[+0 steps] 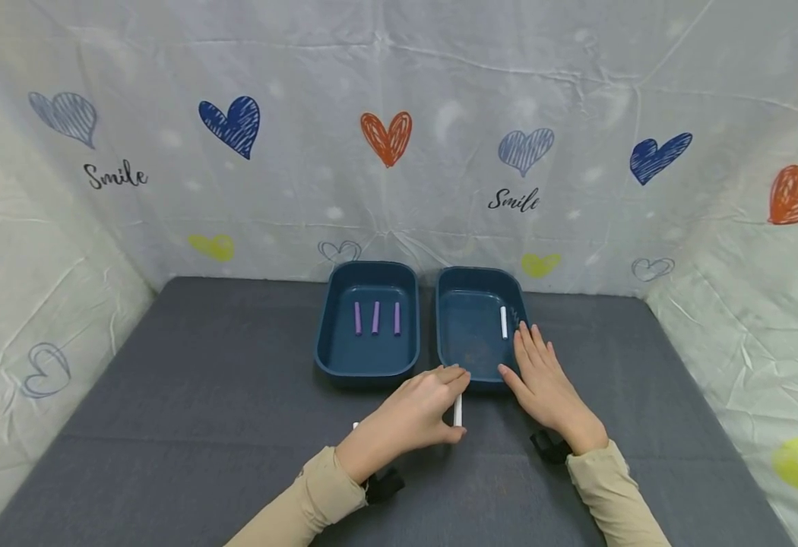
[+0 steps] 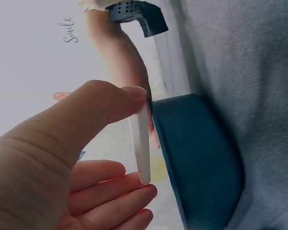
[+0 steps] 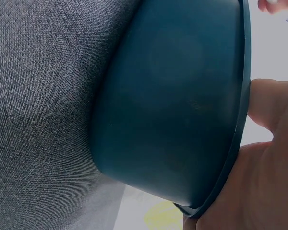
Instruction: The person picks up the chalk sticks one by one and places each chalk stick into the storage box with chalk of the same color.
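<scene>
My left hand [image 1: 416, 406] pinches a white chalk stick [image 1: 457, 411] by its ends, between thumb and fingertips, just in front of the right blue tray [image 1: 448, 334]. In the left wrist view the thumb presses one end of the chalk [image 2: 142, 148] and the fingertips meet the other. My right hand [image 1: 548, 387] rests on that tray's near right corner, its fingers extended along the rim. Another white chalk stick [image 1: 505, 323] lies inside this tray near its right wall. The right wrist view has the tray's outer wall [image 3: 168, 96] with the hand [image 3: 273, 177] against its rim.
A second blue tray [image 1: 322, 342] stands to the left, holding three purple chalk sticks [image 1: 375, 317]. Behind my left wrist a small white tip [image 1: 356, 425] shows, mostly hidden. A dark grey cloth [image 1: 187, 410] covers the table, and a heart-printed curtain [image 1: 454, 68] hangs behind.
</scene>
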`<state>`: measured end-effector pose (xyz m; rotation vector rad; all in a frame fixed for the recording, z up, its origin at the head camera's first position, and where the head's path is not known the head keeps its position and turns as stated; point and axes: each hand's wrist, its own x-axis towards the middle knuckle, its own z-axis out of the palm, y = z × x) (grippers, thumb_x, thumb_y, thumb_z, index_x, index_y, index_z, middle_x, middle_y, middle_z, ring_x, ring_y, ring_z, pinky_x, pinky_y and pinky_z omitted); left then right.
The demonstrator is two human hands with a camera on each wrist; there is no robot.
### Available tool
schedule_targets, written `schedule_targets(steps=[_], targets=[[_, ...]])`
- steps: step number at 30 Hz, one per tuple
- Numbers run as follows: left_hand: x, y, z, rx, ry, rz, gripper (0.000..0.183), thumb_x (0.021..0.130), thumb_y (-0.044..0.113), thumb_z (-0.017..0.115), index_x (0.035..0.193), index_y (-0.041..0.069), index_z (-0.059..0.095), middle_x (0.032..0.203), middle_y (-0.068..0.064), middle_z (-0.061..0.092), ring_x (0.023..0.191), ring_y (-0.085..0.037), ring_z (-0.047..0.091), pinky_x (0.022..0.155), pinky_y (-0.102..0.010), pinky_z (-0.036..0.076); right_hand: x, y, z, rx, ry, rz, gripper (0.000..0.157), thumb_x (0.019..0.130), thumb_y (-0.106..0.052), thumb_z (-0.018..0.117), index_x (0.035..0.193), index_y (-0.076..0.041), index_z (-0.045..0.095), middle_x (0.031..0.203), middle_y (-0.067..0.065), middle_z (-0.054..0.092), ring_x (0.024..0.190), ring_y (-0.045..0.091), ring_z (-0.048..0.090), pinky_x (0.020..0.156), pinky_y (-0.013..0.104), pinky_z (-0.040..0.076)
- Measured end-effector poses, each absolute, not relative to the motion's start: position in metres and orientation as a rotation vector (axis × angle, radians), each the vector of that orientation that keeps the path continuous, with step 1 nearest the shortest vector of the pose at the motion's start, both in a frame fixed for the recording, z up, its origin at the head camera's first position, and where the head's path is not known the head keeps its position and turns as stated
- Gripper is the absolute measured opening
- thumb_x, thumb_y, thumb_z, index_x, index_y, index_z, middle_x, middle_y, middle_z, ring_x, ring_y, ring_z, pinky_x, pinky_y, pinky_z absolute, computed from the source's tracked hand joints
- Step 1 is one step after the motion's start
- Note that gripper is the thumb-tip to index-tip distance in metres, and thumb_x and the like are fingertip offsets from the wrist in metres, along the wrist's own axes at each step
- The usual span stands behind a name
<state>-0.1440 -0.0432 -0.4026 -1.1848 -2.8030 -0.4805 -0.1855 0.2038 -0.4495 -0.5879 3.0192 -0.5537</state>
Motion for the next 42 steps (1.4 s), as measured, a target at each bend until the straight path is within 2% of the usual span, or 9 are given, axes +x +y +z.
schedule_targets(steps=[10,20,27,35,40,42], targets=[[-0.166,-0.029,-0.394,-1.165,-2.806,-0.448,0.068,0.080,0.030,0.084,0.135,-0.002,0.059,0.137,-0.015,0.059,0.127,-0.026,0.056,0.105,-0.038,0.044,-0.185,0.203,-0.449,-0.586,3.030,-0.534,0.075,0.107,-0.047,0.035,0.154,0.008,0.015,0.164,0.021,0.003,0.151,0.036,-0.003,0.117,0.060,0.007],[-0.198,-0.014,-0.383,-1.121,-2.853,-0.391,0.067,0.082,0.031,0.082,0.136,0.000,0.058,0.138,-0.014,0.058,0.125,-0.027,0.058,0.101,-0.038,0.048,-0.185,0.204,-0.450,-0.581,3.037,-0.528,0.075,0.107,-0.047,0.035,0.154,0.007,0.017,0.164,0.020,0.003,0.151,0.036,-0.003,0.117,0.061,0.007],[-0.221,0.001,-0.377,-1.153,-2.833,-0.212,0.069,0.082,0.033,0.082,0.136,-0.001,0.058,0.137,-0.014,0.058,0.126,-0.024,0.057,0.109,-0.038,0.039,-0.185,0.204,-0.449,-0.585,3.037,-0.548,0.073,0.107,-0.044,0.038,0.154,0.008,0.017,0.164,0.021,0.003,0.151,0.037,-0.003,0.117,0.062,0.007],[-0.259,0.010,-0.381,-1.122,-2.857,-0.104,0.068,0.083,0.033,0.082,0.137,0.000,0.058,0.137,-0.014,0.058,0.128,-0.025,0.054,0.112,-0.040,0.036,-0.187,0.201,-0.450,-0.603,3.021,-0.559,0.074,0.107,-0.047,0.034,0.154,0.007,0.016,0.164,0.020,0.003,0.151,0.036,-0.004,0.117,0.061,0.007],[-0.281,0.016,-0.390,-1.101,-2.868,-0.133,0.065,0.083,0.032,0.082,0.135,0.000,0.059,0.135,-0.014,0.060,0.124,-0.026,0.057,0.111,-0.041,0.037,-0.187,0.202,-0.451,-0.587,3.021,-0.561,0.075,0.107,-0.047,0.035,0.154,0.008,0.017,0.164,0.021,0.004,0.151,0.036,-0.004,0.117,0.061,0.007],[-0.288,0.019,-0.396,-1.083,-2.886,-0.177,0.062,0.083,0.031,0.082,0.133,0.001,0.061,0.132,-0.013,0.062,0.118,-0.025,0.061,0.107,-0.038,0.043,-0.187,0.203,-0.452,-0.579,3.024,-0.559,0.075,0.107,-0.047,0.035,0.154,0.008,0.017,0.164,0.021,0.004,0.151,0.036,-0.004,0.117,0.061,0.007]])
